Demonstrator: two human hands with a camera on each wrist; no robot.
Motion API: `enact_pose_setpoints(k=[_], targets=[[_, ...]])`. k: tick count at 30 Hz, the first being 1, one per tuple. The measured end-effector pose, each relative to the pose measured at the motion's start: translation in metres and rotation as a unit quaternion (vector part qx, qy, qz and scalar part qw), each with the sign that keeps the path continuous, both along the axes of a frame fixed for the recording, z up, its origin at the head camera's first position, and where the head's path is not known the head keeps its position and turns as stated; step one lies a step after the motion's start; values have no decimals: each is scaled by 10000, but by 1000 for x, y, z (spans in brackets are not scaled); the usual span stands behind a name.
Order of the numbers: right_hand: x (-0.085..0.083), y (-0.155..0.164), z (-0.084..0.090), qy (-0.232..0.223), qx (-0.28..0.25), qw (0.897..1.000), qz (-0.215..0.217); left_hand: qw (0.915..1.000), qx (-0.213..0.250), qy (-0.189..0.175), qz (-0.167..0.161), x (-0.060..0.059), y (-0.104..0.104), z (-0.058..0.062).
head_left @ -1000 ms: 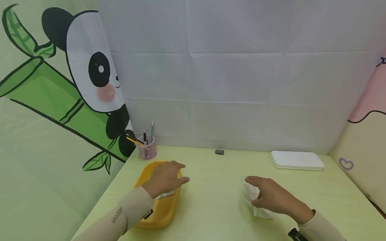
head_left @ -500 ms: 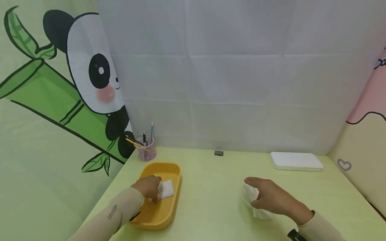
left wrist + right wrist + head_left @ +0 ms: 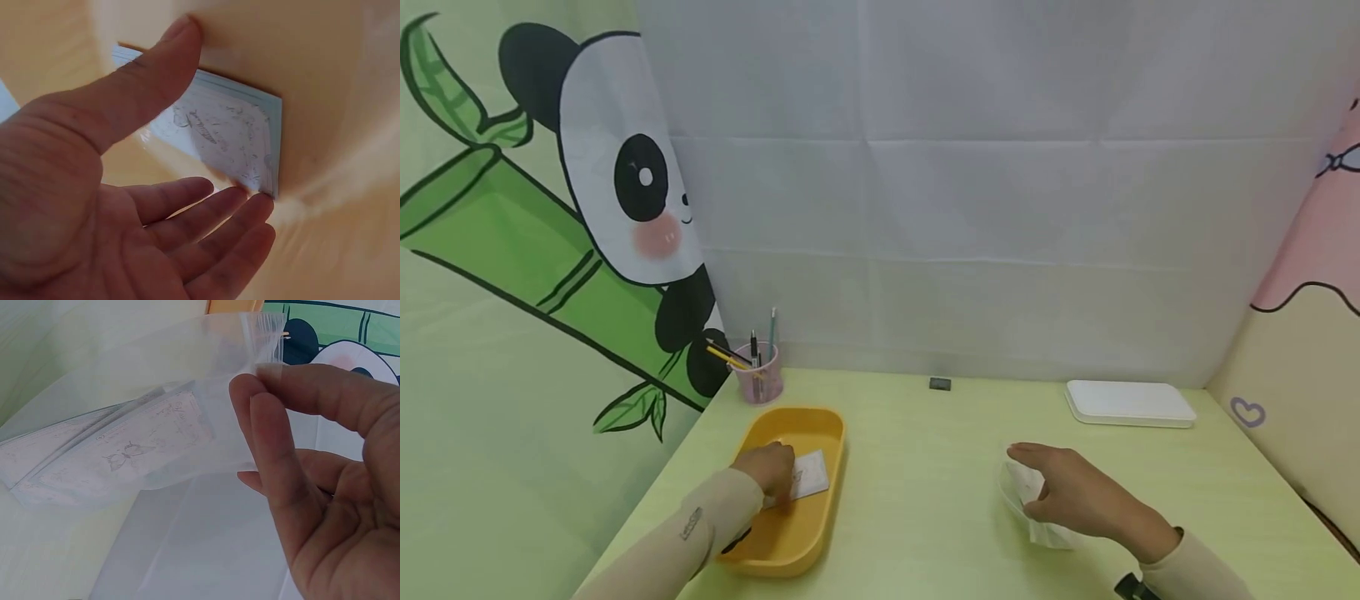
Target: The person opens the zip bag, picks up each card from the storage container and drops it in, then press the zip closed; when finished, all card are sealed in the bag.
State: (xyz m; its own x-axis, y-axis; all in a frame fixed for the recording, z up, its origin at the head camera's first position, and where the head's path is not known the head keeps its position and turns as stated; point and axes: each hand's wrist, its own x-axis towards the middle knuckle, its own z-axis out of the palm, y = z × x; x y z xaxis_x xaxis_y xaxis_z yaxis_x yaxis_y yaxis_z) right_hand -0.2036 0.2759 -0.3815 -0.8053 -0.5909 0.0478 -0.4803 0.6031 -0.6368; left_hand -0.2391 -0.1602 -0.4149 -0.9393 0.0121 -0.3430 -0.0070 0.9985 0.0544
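Card (image 3: 808, 477): white, flat, faint printed drawing on its face, lying in the yellow tray (image 3: 820, 423) at the desk's left. Bag (image 3: 1026, 500): clear plastic, zip-top, mouth held open, containing similar printed cards; it rests on the desk at right.

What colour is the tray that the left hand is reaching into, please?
The tray is yellow, clearest in the head view.

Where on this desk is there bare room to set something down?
Widest bare patch: between the yellow oval tray and the right hand. Also bare: in front of the white flat box. Crowded: the pink pen cup corner.
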Motion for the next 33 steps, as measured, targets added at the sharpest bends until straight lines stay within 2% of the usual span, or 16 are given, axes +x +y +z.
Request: enact_pose_setpoints(k=[6,15,22,26,33], targets=[[-1,0,0,32,-40,10000,-5,10000,16,48,80,-1,1,0],[-2,0,-1,22,-65,10000,-25,10000,-19,33,69,4,4,1],[-2,1,-4,24,-108,9999,-44,9987,159,-55,477,0,0,-5],[-4,2,-4,59,-157,9998,-45,9980,187,-125,589,-1,-1,-6],[-6,2,-7,-59,-309,9993,-188,9966,416,-21,707,0,-3,-2]])
